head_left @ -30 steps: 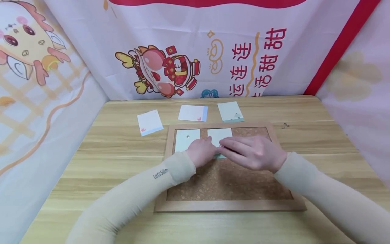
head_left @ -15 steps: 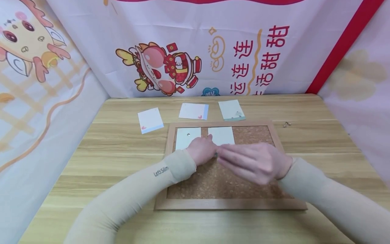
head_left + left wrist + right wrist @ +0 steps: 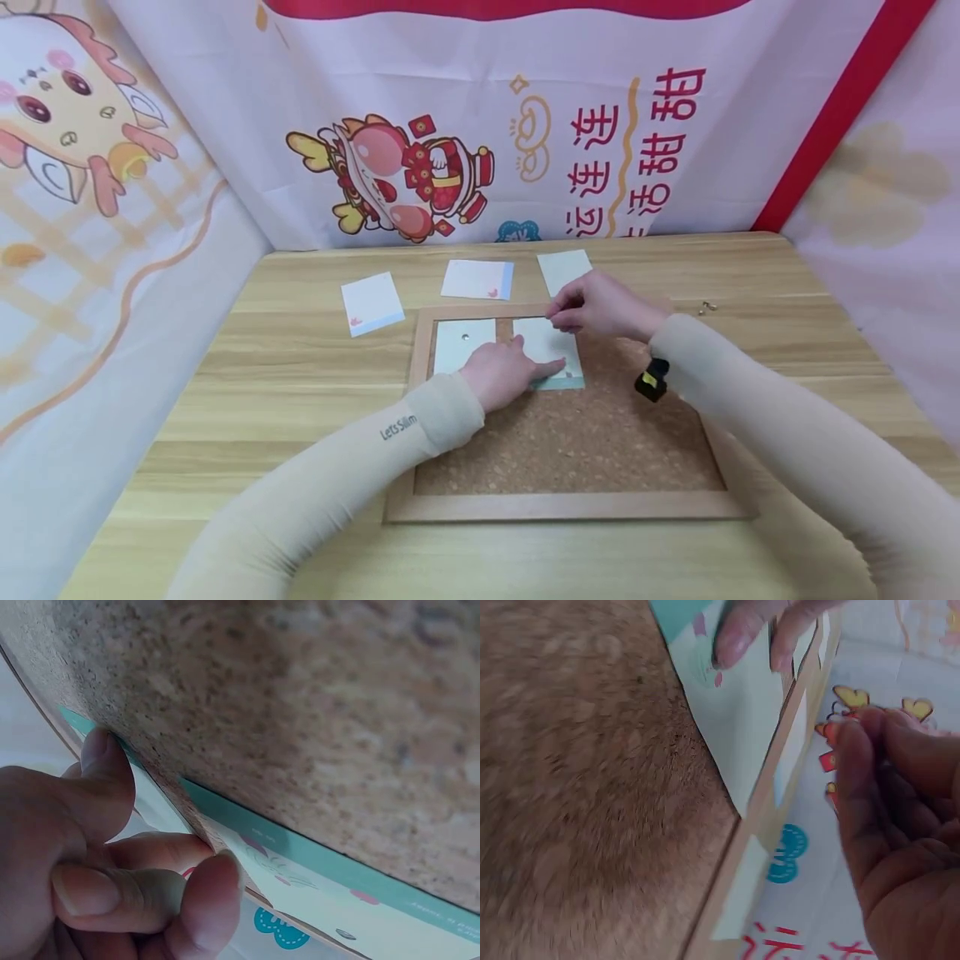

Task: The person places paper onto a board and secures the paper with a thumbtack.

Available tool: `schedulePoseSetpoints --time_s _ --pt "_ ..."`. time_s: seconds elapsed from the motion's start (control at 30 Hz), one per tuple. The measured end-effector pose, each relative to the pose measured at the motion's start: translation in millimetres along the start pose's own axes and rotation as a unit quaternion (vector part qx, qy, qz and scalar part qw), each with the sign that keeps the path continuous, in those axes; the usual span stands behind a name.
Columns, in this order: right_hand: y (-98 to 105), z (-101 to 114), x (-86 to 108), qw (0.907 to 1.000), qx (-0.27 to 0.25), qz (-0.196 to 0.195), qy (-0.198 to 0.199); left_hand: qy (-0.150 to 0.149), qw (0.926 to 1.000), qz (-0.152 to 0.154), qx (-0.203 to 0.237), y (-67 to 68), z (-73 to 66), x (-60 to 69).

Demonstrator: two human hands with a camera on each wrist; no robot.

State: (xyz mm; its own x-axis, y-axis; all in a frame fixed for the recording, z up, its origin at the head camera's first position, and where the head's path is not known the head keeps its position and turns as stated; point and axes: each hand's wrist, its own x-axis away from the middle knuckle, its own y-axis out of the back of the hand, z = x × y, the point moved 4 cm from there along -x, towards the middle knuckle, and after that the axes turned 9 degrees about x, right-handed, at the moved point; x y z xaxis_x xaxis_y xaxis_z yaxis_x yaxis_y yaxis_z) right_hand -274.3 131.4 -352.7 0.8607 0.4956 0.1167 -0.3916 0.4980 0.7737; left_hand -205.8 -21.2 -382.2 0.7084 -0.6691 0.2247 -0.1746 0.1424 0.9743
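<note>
One pale card [image 3: 542, 343], touched by my left hand [image 3: 498, 375], forefinger straight, lies at eight o'clock from my pinched right hand [image 3: 606, 305], any contents hidden.

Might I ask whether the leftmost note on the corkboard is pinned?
Pinned: the head view shows a silvery pin on the leftmost note.

The right hand [image 3: 606, 307] swings from about 4 o'clock of the left hand [image 3: 502, 375] to about 2 o'clock, its fingertips now together over the note [image 3: 534, 343]'s 1 o'clock corner. This uncovers the left forefinger [image 3: 551, 368] and the green strip [image 3: 557, 384] at 6 o'clock. The loose note [image 3: 562, 268] beyond now loses its lower part from view, while a black device [image 3: 651, 382] appears under the right sleeve [image 3: 701, 350].
</note>
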Motion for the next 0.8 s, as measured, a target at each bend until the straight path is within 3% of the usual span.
schedulePoseSetpoints --time_s 0.1,0.2,0.43,0.8 --pt "-6.7 -13.6 -18.5 0.9976 -0.023 0.051 -0.041 0.003 1.0000 -0.001 0.003 0.0 -0.2 0.5" --pt "-11.3 -23.6 -32.2 0.9950 -0.034 0.074 -0.058 0.004 1.0000 -0.001 0.001 0.3 -0.3 0.5" --pt "-18.1 -36.2 -48.9 0.9824 -0.066 0.137 -0.108 0.008 0.9999 0.014 0.001 -2.2 0.9 -0.4" --pt "-21.5 -25.9 -59.5 0.9712 -0.028 0.173 -0.161 0.005 1.0000 -0.002 0.001 -1.7 1.2 0.4"
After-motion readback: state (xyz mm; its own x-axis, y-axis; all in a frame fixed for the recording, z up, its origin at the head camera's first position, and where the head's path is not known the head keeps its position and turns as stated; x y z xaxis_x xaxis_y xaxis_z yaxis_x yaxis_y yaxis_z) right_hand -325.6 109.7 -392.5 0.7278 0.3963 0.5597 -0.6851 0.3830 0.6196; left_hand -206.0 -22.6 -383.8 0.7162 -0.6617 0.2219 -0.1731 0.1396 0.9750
